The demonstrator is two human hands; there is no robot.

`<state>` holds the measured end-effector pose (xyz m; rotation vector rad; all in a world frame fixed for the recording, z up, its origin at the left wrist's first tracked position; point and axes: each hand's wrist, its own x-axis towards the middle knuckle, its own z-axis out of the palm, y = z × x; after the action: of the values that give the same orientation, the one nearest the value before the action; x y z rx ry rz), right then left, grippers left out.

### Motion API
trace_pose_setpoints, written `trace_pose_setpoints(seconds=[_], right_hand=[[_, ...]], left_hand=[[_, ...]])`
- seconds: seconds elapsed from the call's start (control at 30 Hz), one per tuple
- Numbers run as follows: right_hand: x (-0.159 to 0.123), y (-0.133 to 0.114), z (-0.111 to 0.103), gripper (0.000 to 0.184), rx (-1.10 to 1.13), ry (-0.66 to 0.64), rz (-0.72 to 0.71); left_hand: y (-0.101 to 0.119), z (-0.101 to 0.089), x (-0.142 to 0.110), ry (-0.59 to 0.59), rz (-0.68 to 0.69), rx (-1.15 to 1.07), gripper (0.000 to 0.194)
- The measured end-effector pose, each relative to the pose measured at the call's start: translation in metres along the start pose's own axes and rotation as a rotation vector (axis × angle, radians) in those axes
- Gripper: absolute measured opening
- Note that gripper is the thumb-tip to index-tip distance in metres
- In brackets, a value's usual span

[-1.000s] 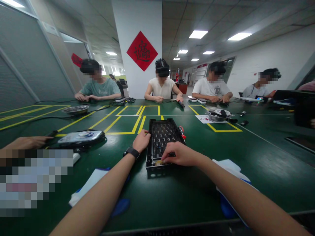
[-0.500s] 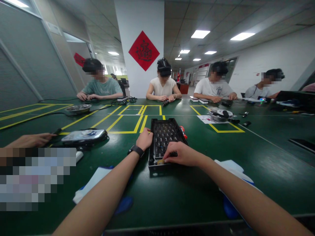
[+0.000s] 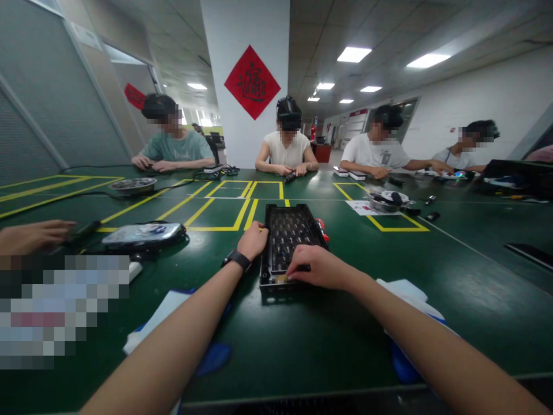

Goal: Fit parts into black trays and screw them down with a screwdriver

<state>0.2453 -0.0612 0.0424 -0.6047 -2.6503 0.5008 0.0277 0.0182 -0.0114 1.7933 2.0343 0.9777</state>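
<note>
On the green tabletop (image 3: 302,346), the left hand (image 3: 253,240) is clamping the black perforated keyboard frame (image 3: 289,236); the right hand (image 3: 317,268), fingertips together, is pressing its near edge, work seemingly unfinished.

We see the left hand (image 3: 253,240) gripping the left edge of a black keyboard frame (image 3: 290,236) on the green worktop (image 3: 302,334). The right hand (image 3: 317,268) rests on its near end, fingers (image 3: 294,271) touching a small yellowish part (image 3: 281,278). A red-handled screwdriver (image 3: 321,229) lies just beside the frame.
</note>
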Motion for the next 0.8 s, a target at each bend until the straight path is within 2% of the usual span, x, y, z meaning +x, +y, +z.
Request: trace_pose_setpoints(seconds=[0.23, 0.47, 0.8], right_hand=[[-0.0008, 0.0014, -0.0011, 0.016, 0.008, -0.015, -0.002], [-0.0018, -0.0005, -0.0008, 0.014, 0.009, 0.042, -0.003], [-0.0017, -0.0008, -0.002, 0.015, -0.022, -0.006, 0.036]], left_hand=[[0.001, -0.0021, -0.0019, -0.021, 0.019, 0.004, 0.029], [0.0007, -0.0019, -0.0039, -0.027, 0.02, 0.007, 0.031], [0.0003, -0.0019, -0.0039, -0.029, 0.034, 0.005, 0.032]])
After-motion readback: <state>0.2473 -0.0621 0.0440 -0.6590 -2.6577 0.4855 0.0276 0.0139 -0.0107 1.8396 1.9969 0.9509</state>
